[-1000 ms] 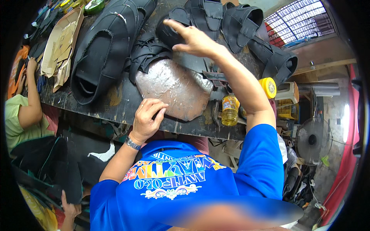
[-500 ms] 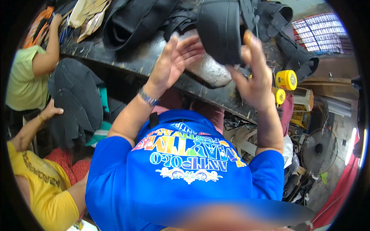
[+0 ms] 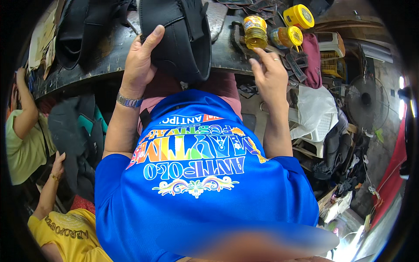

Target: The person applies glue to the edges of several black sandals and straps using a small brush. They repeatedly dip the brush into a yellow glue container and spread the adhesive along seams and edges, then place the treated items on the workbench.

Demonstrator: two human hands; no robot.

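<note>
In my left hand (image 3: pixel 140 65), its thumb lying on top, is the near left side of a curved black leather piece (image 3: pixel 172 37). Stitched seams run across the piece, and a hollow opening shows along its right side. It hangs over the near edge of the worktable (image 3: pixel 109 61). My right hand (image 3: pixel 271 77) is raised further right with nothing visible in it, thumb and forefinger apart. Its fingertips are just below a glass jar (image 3: pixel 255 32) with an orange label and amber contents; whether they touch it I cannot tell.
Another black leather piece (image 3: pixel 89 28) lies left on the table. A yellow-lidded jar (image 3: pixel 286 37) and yellow tub (image 3: pixel 299 16) stand right. At left, one person in yellow (image 3: pixel 72 233) handles black sheets (image 3: pixel 72 126); another wears pale green (image 3: pixel 30 144). A fan (image 3: pixel 367 98) stands right.
My left hand has gone from open and empty to gripping the black leather piece. My right hand has moved away from that piece toward the jar. The view has shifted to the right.
</note>
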